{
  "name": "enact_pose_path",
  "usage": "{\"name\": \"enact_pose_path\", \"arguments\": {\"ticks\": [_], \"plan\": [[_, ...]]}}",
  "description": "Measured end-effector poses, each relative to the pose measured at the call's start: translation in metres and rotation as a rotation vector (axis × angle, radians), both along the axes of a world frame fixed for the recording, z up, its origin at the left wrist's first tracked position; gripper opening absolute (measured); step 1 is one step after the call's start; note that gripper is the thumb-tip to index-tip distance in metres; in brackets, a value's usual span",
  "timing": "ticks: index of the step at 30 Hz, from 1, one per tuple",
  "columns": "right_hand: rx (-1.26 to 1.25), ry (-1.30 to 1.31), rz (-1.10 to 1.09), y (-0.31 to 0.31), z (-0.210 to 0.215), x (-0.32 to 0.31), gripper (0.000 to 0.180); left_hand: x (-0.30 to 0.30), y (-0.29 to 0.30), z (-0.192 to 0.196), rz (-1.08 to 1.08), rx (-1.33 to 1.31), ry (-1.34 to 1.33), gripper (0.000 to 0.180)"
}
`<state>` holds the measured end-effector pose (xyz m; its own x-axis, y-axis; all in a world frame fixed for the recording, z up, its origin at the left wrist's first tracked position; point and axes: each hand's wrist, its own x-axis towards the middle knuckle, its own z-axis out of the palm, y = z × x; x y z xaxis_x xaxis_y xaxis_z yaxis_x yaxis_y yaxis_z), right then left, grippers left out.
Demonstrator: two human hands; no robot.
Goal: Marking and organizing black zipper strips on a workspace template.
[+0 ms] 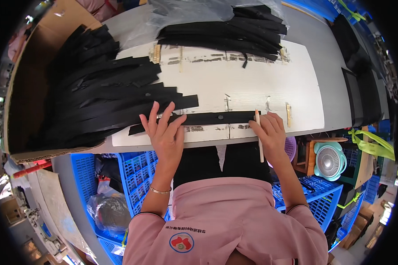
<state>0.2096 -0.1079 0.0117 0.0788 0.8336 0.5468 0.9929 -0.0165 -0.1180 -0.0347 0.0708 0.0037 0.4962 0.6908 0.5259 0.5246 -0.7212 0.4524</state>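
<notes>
On the white corrugated board (234, 84) that covers the near part of the grey table (309, 35), a long black fabric strip (208, 118) lies flat, running left to right close to the board's near edge. Left hand (163, 132) rests on the strip's left portion with its fingers (157, 115) spread and released, palm pressing down rather than gripping. Right hand (269, 130) sits at the strip's right end, its fingers curled around a thin white pencil-like stick (259, 134) that stands nearly upright in the picture, its upper tip touching the strip's end. Short pieces of worn tan tape (288, 114) and scuffed marks dot the board near the strip. To the left, a large heap of black fabric strips (97, 97) fans out over the board's left edge and an open brown cardboard box (26, 88). Farther back, a second bundle of black strips (225, 35) lies across the board's far edge, partly under clear plastic film (185, 11). Below the table edge stand blue plastic crates (132, 168), and to the right a small mint-green fan (329, 161) sits among yellow-green straps (371, 145). A thin gold bracelet (159, 191) circles the left wrist, and pink sleeves (216, 221) fill the lower edge.
</notes>
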Motion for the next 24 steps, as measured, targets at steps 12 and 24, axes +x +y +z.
{"name": "enact_pose_path", "arguments": {"ticks": [12, 24], "plan": [[-0.045, 0.044, -0.233, -0.056, -0.010, 0.028, 0.035, -0.010, -0.044, -0.001, -0.070, -0.142, 0.266, 0.053], [-0.253, 0.187, -0.205, -0.035, -0.003, 0.013, 0.046, -0.007, -0.041, -0.001, -0.158, -0.218, 0.210, 0.062]]}}
